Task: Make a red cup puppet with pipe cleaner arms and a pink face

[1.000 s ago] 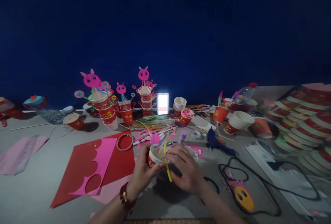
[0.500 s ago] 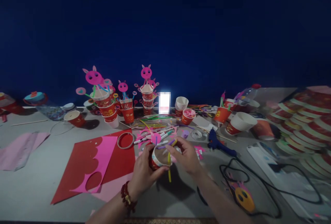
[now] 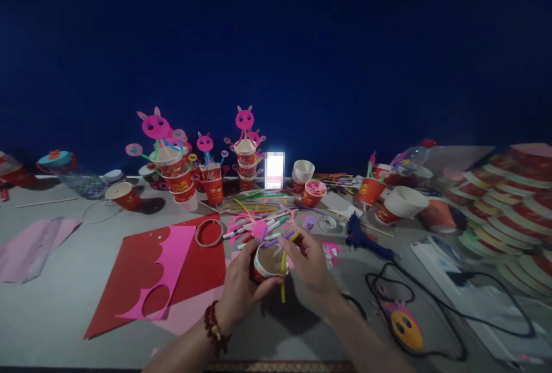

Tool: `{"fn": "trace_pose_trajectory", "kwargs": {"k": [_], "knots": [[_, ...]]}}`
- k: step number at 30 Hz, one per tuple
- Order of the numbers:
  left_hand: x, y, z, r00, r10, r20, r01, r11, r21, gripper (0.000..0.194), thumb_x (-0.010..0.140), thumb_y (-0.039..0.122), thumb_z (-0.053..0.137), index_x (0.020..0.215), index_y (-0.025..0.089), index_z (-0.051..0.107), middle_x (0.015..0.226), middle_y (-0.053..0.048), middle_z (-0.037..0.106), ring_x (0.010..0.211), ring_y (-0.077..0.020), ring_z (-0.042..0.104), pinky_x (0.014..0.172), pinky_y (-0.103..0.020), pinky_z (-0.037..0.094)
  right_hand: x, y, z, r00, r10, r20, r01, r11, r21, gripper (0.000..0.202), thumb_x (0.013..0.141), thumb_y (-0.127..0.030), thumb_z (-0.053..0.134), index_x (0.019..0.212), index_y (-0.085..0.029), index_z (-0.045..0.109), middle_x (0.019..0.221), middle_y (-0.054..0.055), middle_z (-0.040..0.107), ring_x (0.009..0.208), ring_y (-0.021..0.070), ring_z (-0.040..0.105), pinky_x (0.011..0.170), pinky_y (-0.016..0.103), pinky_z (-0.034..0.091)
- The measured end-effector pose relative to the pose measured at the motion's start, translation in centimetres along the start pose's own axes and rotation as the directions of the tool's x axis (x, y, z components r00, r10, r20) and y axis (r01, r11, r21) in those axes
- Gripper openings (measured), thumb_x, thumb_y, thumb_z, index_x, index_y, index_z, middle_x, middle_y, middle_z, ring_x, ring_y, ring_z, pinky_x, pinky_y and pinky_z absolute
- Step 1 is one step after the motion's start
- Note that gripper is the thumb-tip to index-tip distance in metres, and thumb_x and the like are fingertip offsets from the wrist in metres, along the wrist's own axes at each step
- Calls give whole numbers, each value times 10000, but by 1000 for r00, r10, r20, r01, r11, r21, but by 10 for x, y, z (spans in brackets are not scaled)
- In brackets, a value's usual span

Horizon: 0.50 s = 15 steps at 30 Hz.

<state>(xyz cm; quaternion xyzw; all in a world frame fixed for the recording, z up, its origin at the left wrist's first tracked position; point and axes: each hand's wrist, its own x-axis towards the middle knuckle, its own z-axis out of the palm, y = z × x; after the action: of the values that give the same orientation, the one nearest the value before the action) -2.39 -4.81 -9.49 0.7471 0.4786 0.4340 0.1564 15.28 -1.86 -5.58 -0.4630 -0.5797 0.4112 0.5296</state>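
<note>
My left hand (image 3: 241, 278) is wrapped round a red and white paper cup (image 3: 259, 272), tilted so that its mouth faces up and toward me. A yellow straw or strip (image 3: 283, 291) sticks out over the cup's near rim. At the cup's far right rim, my right hand (image 3: 308, 258) pinches a purple straw (image 3: 282, 239), which lies across the opening. Yellow shows beside the fingertips, but whether it joins the purple piece I cannot tell. Beyond the cup lie several marker pens (image 3: 248, 228) and a pink paper cutout (image 3: 259, 229).
Stacked cups with pink animal faces (image 3: 169, 172) stand at the back left. Red and pink paper (image 3: 112, 281) lies left of my hands. A blue glue gun (image 3: 366, 241), its black cord and a yellow face cutout (image 3: 406, 330) lie right. Many stacked cups (image 3: 509, 206) fill the far right.
Both hands stay at the cup with almost the same grip. The right hand and the purple straw have shifted very slightly; the view has moved a little.
</note>
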Motion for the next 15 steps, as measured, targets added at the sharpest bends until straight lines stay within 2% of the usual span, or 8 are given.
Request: {"fn": "trace_pose_trajectory", "kwargs": {"k": [10, 15], "knots": [[-5, -6, 6, 999, -48, -16, 45, 991, -123, 682, 818, 521, 735, 1352, 217, 439, 1276, -173, 653, 1150, -354, 663, 916, -500, 566, 4, 7, 1, 999, -19, -43, 18, 1000, -16, 221, 916, -336, 623, 753, -215, 537, 675, -36, 510, 638, 140, 482, 583, 237, 408], [-5, -6, 7, 995, -92, -27, 85, 977, -195, 673, 805, 492, 760, 1339, 216, 457, 1260, -163, 643, 1161, -344, 645, 952, -512, 542, 6, -3, 2, 998, -62, -13, 62, 998, -1, 167, 904, -300, 609, 767, -215, 567, 699, -30, 541, 657, 148, 508, 617, 246, 430]]}}
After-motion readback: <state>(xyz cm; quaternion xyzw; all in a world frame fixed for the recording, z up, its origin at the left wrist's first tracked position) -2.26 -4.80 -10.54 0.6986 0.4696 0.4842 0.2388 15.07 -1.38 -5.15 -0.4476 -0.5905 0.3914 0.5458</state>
